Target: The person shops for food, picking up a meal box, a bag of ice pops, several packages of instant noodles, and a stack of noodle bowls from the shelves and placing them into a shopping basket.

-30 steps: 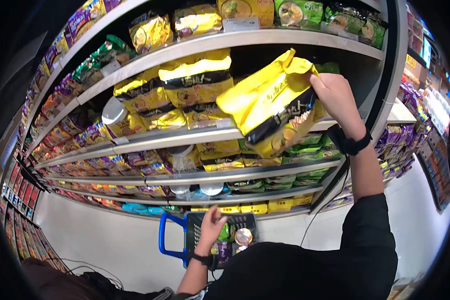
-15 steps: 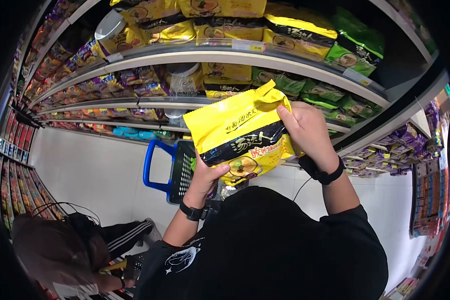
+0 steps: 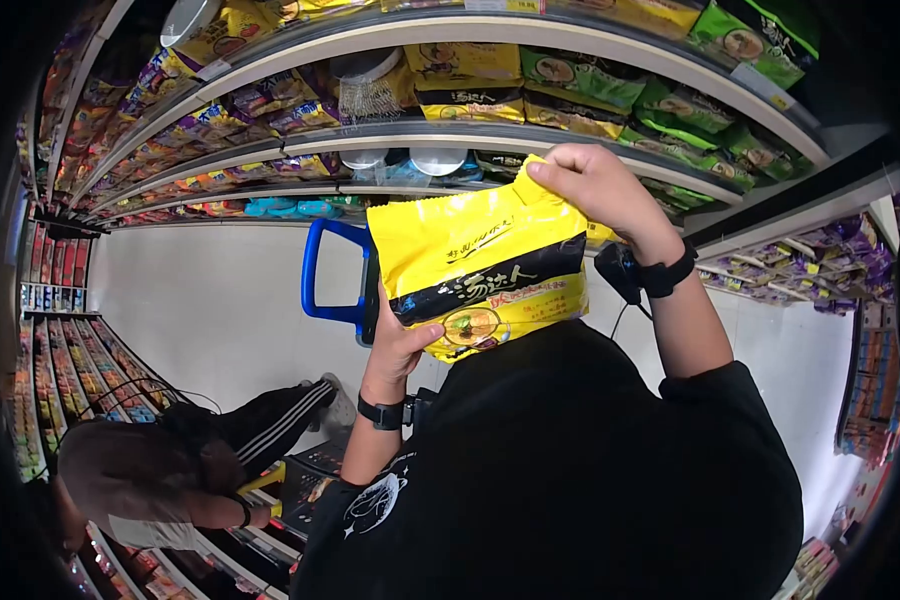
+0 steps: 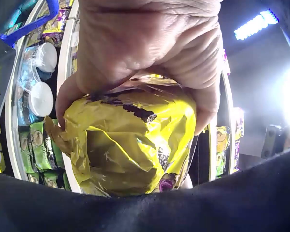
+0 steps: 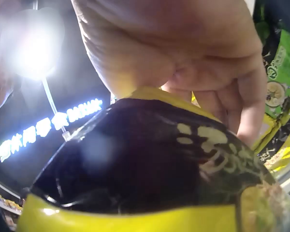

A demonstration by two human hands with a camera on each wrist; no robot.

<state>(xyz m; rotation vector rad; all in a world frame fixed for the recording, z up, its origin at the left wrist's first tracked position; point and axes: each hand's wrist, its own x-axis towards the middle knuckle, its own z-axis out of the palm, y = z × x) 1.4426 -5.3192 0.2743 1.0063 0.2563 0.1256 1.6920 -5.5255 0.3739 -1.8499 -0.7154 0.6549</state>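
A yellow noodle packet with a black band [image 3: 490, 270] is held in front of the chest, its printed face toward the head view. The left hand [image 3: 400, 340] grips its lower left part, thumb on the front. At the upper right corner, the right hand [image 3: 600, 195] pinches the crimped top edge. The left wrist view shows the left hand [image 4: 150, 53] spanning the packet's end [image 4: 130, 140], fingers and thumb on opposite sides. In the right wrist view the right hand [image 5: 183, 53] holds the packet [image 5: 135, 159] by its top; some fingers are behind it.
Shelves [image 3: 450, 135] of noodle packets curve across the top. A basket with a blue handle [image 3: 310, 270] is partly hidden behind the packet. Another person [image 3: 150, 475] is at the lower left, beside a second row of shelves. Pale floor [image 3: 200, 290] lies between.
The right hand brought the packet down from the shelf, and the left hand rose from above the basket and took hold of it. Lately the right hand shifted up along the top edge.
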